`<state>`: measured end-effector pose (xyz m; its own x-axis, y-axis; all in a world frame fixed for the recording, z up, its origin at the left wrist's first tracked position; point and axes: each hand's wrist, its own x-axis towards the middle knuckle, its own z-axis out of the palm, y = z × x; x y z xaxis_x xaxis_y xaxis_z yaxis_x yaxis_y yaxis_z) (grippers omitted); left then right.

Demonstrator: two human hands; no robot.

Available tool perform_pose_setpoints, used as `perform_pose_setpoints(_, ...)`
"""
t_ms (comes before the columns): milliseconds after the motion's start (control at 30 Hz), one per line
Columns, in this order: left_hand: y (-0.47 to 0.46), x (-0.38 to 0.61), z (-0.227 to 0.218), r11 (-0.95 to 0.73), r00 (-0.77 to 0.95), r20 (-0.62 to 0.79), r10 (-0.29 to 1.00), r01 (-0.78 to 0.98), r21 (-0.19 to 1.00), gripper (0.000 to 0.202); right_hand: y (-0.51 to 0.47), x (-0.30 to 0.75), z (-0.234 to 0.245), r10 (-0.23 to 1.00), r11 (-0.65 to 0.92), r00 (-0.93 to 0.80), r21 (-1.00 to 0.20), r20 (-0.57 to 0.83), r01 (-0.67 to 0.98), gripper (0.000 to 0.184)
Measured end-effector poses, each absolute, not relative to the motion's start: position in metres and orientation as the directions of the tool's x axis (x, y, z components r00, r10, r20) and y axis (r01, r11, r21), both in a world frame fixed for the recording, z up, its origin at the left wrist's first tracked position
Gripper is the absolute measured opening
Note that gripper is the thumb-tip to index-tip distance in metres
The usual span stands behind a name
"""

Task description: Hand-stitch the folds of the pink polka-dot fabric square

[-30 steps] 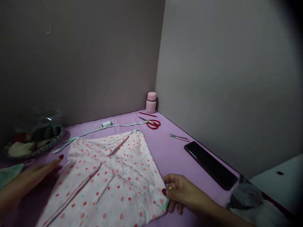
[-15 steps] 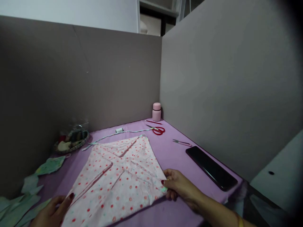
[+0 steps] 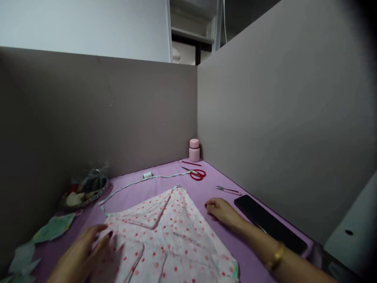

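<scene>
A pink cloth with red polka dots and stitched, folded flaps lies spread over the front of the table. Over its left side is my left hand, thumb and fingers apart, fingertips at the cloth's edge; I cannot tell whether they touch it. My right hand is beside the cloth's right edge, apart from it, with its fingers curled in and nothing visible in them. A narrow pale green cord runs behind the cloth to the red-handled scissors.
On the purple tabletop are thread snips, a black phone, a red pencil, a white thread spool and a pink bottle. At left are a basket of sewing things and green cloth scraps. Grey partitions stand behind and right.
My right hand has let go of the cloth's right corner and moved up along its edge. My left hand has moved up and right over the cloth. The view has tilted upward.
</scene>
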<state>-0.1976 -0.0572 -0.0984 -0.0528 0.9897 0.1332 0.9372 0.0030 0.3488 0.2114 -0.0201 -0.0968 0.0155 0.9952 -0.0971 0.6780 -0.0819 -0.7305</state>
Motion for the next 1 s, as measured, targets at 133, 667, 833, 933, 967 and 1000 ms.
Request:
perform_pose_setpoints(133,0.023,-0.176,-0.081,-0.066,0.021,0.154,0.988,0.953,0.295,0.051,0.039,0.181,-0.102,0.994,-0.088,0.105,-0.646,-0.012,0.758,0.023)
perform_pose_setpoints(667,0.044,-0.197,-0.096,0.001,-0.029,0.150,0.988,0.983,0.184,0.029,0.091,0.131,-0.110,0.972,0.175,-0.046,-0.582,0.229,0.794,0.013)
perform_pose_setpoints(833,0.047,-0.192,-0.118,-0.115,0.082,0.267,0.960,0.987,0.113,0.051,0.100,0.124,-0.101,0.940,0.298,-0.146,-0.537,0.308,0.789,0.021)
perform_pose_setpoints(933,0.042,-0.174,-0.128,-0.176,0.166,0.213,0.963,0.984,0.030,0.055,0.099,0.112,-0.092,0.861,0.505,-0.381,-0.484,0.335,0.714,0.037)
perform_pose_setpoints(967,0.039,-0.168,-0.130,-0.174,0.169,0.164,0.972,0.985,0.015,0.056,0.099,0.107,-0.092,0.816,0.577,-0.486,-0.456,0.312,0.677,0.045)
perform_pose_setpoints(1000,0.037,-0.163,-0.131,-0.164,0.162,0.113,0.980,0.986,0.007,0.058,0.099,0.103,-0.093,0.763,0.642,-0.586,-0.425,0.272,0.638,0.053)
